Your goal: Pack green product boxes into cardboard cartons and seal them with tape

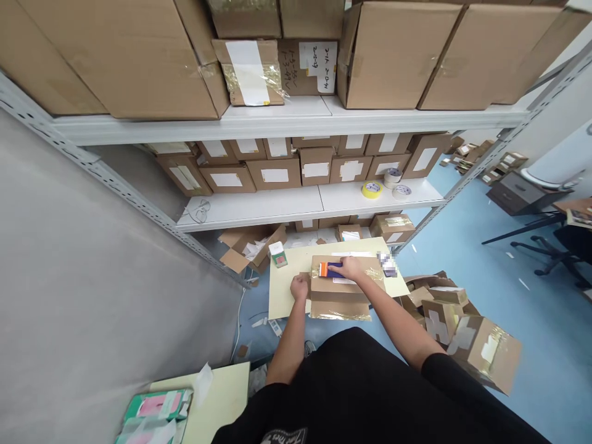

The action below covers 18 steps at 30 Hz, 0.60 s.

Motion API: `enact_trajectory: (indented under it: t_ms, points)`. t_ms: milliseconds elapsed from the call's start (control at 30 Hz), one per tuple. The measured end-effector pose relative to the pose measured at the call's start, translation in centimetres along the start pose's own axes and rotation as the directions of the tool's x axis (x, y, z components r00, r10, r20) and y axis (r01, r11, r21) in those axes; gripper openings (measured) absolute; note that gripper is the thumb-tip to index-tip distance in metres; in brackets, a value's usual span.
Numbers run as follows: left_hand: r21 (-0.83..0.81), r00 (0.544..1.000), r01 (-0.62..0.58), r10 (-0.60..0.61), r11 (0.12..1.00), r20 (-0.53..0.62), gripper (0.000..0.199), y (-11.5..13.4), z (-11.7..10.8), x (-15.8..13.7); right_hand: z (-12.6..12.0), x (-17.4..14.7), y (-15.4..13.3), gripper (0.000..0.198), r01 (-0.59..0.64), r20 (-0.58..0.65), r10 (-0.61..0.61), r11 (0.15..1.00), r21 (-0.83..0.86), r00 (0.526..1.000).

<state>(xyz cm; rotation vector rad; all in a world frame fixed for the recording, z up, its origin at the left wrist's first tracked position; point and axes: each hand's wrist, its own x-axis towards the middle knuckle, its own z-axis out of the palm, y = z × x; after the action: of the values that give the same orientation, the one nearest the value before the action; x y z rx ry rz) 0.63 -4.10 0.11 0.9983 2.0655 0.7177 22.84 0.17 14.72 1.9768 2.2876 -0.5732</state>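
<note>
A cardboard box [342,287] lies on the pale yellow tabletop [289,296] in front of me, with clear tape on its top and a front flap hanging toward me. My right hand [351,269] is closed around a dark-blue and orange hand tool [329,269] on the box top; its exact kind is unclear. At the box's left side, my left hand [299,287] is closed on a side flap [306,279]. Behind it stands a small white and green carton [278,254].
Shelves [259,213] with labelled boxes rise ahead, with tape rolls [372,189] on the middle one. An open carton [250,246] sits left behind the table. Used boxes [483,348] are piled on the floor at right. Green-and-pink packages [157,407] lie at lower left.
</note>
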Motion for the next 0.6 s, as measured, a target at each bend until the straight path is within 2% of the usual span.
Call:
enact_trajectory:
  t_ms: [67,200,367,600]
  points:
    - [-0.068,0.998,-0.056,0.057,0.996,0.001,0.032,1.2,0.0,0.4,0.0,0.2,-0.3,0.068,-0.003,0.007,0.003,1.0,-0.015,1.0]
    - [-0.148,0.986,-0.123,0.137,0.981,0.092,0.032,3.2,1.0,0.9,0.1,0.8,-1.2,0.076,-0.018,0.032,0.02,0.998,-0.052,0.999]
    - [-0.15,0.986,-0.106,0.123,0.983,0.11,0.035,3.4,2.0,0.6,-0.2,2.0,-2.2,0.078,-0.052,0.064,0.058,0.994,-0.093,0.996]
    - [-0.114,0.998,-0.059,0.062,0.992,0.024,0.048,3.7,2.3,-0.5,-0.7,2.7,-2.4,0.071,-0.047,0.113,0.056,0.996,-0.081,0.992]
